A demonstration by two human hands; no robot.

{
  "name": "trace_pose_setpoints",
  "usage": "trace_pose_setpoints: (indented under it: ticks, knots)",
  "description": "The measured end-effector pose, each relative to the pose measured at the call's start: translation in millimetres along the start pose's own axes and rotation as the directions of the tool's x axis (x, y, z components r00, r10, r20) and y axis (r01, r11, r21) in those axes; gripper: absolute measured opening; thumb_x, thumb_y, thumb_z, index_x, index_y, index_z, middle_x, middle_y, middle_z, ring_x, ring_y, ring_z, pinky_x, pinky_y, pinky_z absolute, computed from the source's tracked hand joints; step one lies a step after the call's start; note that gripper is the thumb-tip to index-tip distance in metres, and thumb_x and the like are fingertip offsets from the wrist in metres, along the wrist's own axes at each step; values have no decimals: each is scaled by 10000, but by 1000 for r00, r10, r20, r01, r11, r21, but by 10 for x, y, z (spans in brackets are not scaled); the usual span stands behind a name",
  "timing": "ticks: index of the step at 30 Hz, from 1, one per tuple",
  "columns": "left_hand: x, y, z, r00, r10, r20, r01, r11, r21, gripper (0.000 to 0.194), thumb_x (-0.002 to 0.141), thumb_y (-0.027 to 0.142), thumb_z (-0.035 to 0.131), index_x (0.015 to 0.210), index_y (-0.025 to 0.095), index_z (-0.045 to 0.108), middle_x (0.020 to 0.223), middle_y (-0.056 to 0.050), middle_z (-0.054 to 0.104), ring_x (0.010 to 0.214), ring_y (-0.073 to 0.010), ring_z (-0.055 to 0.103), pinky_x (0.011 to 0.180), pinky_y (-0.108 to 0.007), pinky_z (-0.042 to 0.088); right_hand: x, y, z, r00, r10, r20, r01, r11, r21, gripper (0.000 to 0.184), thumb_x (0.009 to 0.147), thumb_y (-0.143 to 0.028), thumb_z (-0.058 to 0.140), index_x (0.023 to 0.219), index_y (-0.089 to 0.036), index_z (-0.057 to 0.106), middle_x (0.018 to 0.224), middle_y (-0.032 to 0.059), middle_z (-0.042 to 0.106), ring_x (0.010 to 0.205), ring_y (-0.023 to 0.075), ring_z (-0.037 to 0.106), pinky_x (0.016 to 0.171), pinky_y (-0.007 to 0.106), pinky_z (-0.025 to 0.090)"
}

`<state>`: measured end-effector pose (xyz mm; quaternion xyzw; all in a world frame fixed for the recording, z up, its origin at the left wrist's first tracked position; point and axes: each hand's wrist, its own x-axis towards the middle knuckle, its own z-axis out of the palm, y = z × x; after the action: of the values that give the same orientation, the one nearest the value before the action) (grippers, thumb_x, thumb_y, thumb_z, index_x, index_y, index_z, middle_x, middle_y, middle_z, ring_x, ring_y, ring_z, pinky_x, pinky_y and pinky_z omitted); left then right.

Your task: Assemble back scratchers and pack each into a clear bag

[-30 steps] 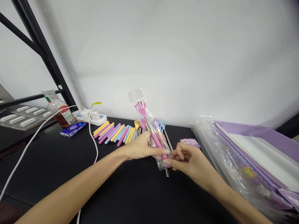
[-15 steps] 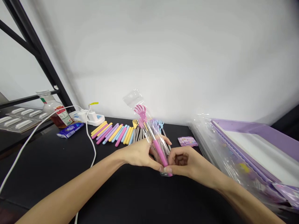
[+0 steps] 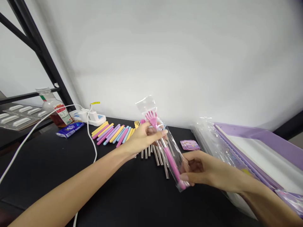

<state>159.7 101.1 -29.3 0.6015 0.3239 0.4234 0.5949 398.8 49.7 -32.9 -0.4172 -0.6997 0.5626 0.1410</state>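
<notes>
Two hands, partly curled: left hand (image 3: 148, 135) grips clear bag (image 3: 146, 103) near its upper end, right hand (image 3: 201, 168) pinches its lower end | pink scratcher (image 3: 172, 162) inside, tilted above worktop (image 3: 142, 201), short of back edge | I judge: handling the bagged scratcher; next move calls for light, sure grip.

And L hand (image 3: 145, 136) has slid up, off the handle's btm end to the shaft just below the pink scratcher's (image 3: 172, 162) head! R hand (image 3: 197, 168) now well apart from it, lower & further R; scratcher + clear bag (image 3: 146, 104) shifted R too. More metal rods' (image 3: 166, 171) ends show below L hand.
</notes>
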Motion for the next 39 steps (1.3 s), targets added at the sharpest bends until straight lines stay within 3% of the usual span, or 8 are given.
trace_pose_setpoints:
  ticks: [4,11,16,21,26,29,33,39]
  knots:
    - [101,-14,80,991,-92,100,97,994,-43,392,774,448,799,919,133,617,954,-79,653,847,-208,699,729,-336,585,-153,-17,-89,984,138,109,-117,976,-186,205,824,-344,710,757,-170,624,734,25,682,692,159,607,597,249,416]
    - [344,-139,402,975,-125,186,123,992,22,396,700,400,865,864,147,608,771,-18,639,710,-195,699,690,-384,624,-308,-108,-138,935,355,13,-316,847,-427,176,690,-314,774,680,-175,666,706,39,710,659,191,656,531,239,417]
    - [484,-80,487,991,-123,56,123,992,4,599,712,356,870,1195,154,578,916,-83,692,772,-197,695,695,-370,637,-218,9,-228,960,259,105,-213,921,-325,195,768,-350,724,747,-162,676,635,14,679,595,147,629,559,234,444]
    - [544,-11,383,989,-90,115,92,996,-10,398,780,349,810,1053,112,643,992,-100,644,882,-211,670,761,-391,631,-225,71,-264,976,204,72,-174,938,-300,208,786,-332,722,680,-183,622,577,2,649,577,154,629,546,239,434]
    - [597,-61,281,992,-125,16,122,983,139,470,680,290,883,1021,67,649,930,-100,659,840,-193,664,782,-381,599,-346,59,-368,988,124,-91,-148,928,-343,316,646,-437,857,738,-212,654,679,9,698,624,184,635,518,256,433]
    - [622,-83,285,989,-145,0,142,968,209,582,703,293,871,1175,82,603,887,-100,688,785,-197,688,734,-359,578,-375,52,-534,960,40,-276,-141,923,-358,280,789,-483,738,908,-232,703,693,14,706,627,181,642,547,271,455]
    - [616,-91,393,971,-182,156,121,934,335,622,731,284,842,1252,122,543,824,-75,707,684,-208,706,686,-355,557,-217,88,-756,839,-130,-528,-210,819,-534,217,883,-368,599,975,-212,719,800,39,736,734,200,668,643,308,483]
    - [576,-208,520,964,-89,252,-94,770,631,378,740,320,782,1055,152,658,809,-41,696,627,-184,652,609,-305,477,40,218,-777,910,-192,-368,-198,579,-791,416,783,-164,631,1187,-219,715,1089,106,728,1062,288,639,846,373,485]
